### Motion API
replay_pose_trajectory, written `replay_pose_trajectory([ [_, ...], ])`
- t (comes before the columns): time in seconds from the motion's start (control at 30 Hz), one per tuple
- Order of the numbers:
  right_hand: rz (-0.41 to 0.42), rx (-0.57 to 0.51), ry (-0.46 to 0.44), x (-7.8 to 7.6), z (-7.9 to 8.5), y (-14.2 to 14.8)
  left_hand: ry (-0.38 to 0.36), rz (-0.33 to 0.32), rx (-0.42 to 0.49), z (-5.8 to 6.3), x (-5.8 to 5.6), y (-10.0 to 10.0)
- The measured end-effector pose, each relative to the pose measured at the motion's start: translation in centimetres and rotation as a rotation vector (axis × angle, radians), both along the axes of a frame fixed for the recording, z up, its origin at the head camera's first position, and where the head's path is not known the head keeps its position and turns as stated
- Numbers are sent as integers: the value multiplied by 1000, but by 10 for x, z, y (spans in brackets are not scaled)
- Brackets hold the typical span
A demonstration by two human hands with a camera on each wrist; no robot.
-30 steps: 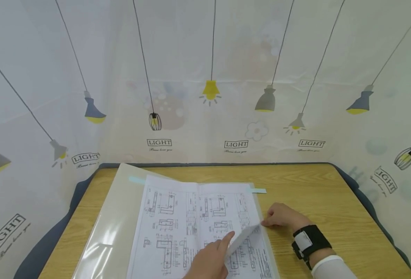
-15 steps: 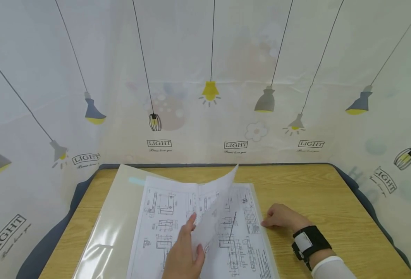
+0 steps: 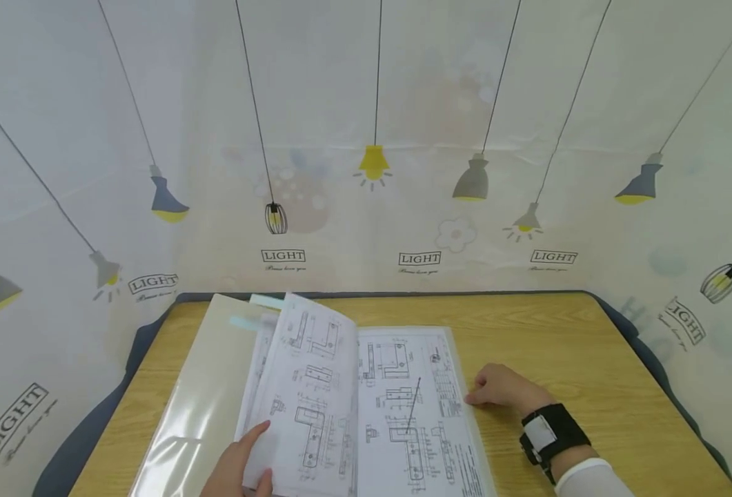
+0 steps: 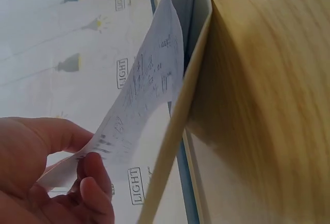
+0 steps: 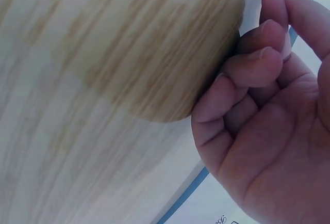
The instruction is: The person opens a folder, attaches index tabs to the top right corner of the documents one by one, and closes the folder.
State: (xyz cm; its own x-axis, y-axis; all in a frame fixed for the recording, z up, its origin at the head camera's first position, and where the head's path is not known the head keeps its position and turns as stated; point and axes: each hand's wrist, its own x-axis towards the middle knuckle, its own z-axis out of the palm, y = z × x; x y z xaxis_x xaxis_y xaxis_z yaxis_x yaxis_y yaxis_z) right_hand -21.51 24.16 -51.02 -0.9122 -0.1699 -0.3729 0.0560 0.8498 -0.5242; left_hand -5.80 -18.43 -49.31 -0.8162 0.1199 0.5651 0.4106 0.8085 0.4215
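An open folder (image 3: 185, 393) of technical drawings lies on the table, its pale glossy cover spread to the left. My left hand (image 3: 235, 466) pinches the lower left edge of a turned page (image 3: 312, 386), which curves up from the sheets under it. In the left wrist view the page (image 4: 147, 79) bows between thumb and fingers of the left hand (image 4: 26, 152). On the right-hand page (image 3: 403, 400) are drawings of L-shaped parts and a dark slanted line. My right hand (image 3: 499, 385) rests at the folder's right edge, fingers curled, thumb and forefinger pinching that edge.
The wood-grain table (image 3: 546, 324) has a dark blue border. Behind and beside it hangs a pale curtain (image 3: 353, 83) printed with lamps. Light blue tabs (image 3: 268, 301) stick out above the left pages. A black strap (image 3: 555, 431) wraps the right wrist.
My left hand has lifted the tabbed page from the right side and carried it over to the left, uncovering the drawing beneath. The right hand has stayed at the edge.
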Motion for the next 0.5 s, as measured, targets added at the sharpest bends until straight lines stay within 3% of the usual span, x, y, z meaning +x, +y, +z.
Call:
replay_pose_trajectory([
  [0.07, -3, -1, 0, 0, 0, 0, 42, -18, -40, -8, -1, -8],
  [0.17, -4, -8, -4, 1, 0, 0, 13, -14, -67, -17, 1, -14],
  [0.4, 0, -20, -3, 1, 0, -2, -184, 100, -144, -22, 8, -18],
  [0.5, -4, -7, -3, 2, 0, -3, -374, 123, -164, -20, 7, -21],
])
